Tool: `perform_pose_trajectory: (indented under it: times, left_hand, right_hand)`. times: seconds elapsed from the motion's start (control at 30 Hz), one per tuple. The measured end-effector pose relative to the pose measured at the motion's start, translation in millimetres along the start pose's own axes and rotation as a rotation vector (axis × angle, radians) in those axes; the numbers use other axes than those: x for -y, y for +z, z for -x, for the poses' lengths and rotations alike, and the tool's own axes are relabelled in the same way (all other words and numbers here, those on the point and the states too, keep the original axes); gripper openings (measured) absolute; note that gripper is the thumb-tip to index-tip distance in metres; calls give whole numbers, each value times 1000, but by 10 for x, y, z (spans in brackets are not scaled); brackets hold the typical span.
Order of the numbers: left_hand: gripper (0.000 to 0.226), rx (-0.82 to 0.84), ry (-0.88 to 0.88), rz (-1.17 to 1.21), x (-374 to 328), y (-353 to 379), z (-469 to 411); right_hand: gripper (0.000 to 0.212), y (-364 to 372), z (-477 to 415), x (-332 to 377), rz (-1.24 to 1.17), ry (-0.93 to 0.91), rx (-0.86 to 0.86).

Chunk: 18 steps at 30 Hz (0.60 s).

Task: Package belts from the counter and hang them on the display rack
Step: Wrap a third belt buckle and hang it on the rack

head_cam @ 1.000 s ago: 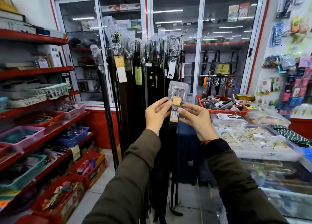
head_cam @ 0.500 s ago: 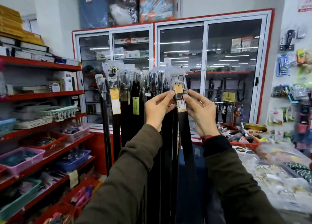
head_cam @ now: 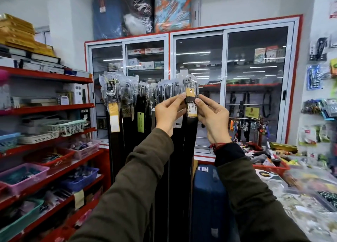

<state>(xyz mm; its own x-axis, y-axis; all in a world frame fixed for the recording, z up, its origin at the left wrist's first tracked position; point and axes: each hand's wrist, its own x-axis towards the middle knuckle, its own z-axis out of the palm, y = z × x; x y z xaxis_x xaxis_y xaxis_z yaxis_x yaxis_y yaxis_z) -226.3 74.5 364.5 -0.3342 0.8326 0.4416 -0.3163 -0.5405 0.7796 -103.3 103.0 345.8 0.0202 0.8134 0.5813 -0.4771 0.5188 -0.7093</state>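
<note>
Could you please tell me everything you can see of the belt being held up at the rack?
The belt is a dark strap hanging straight down. Its buckle end sits in a clear plastic bag, with a yellow price tag below. The left hand and right hand pinch it just beneath the buckle, beside the other hung belts.

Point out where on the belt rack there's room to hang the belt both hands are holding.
Left hand and right hand hold the bagged belt at the row's right end. Rightward, before the glass cabinet doors, nothing hangs. Leftward, hanging belts crowd together.
</note>
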Motion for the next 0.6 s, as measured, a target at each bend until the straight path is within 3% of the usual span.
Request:
perform_pose_trajectory:
  times: [0.17,0.3,0.47,0.6]
  left_hand:
    - [20,-20,38,-4,69,-62,-43]
    - [30,-80,426,-475,190,-144,-80]
    - [48,63,808,-967,390,-306,65]
    - [56,129,848,-1202,520,-413,-7]
  right_hand:
    - [28,9,-77,-200,43,4,-10]
    - [35,30,37,-326,94,-134,3]
    - [50,-73,176,-639,646,-483,81]
    - [59,-126,127,-771,982,-516,171]
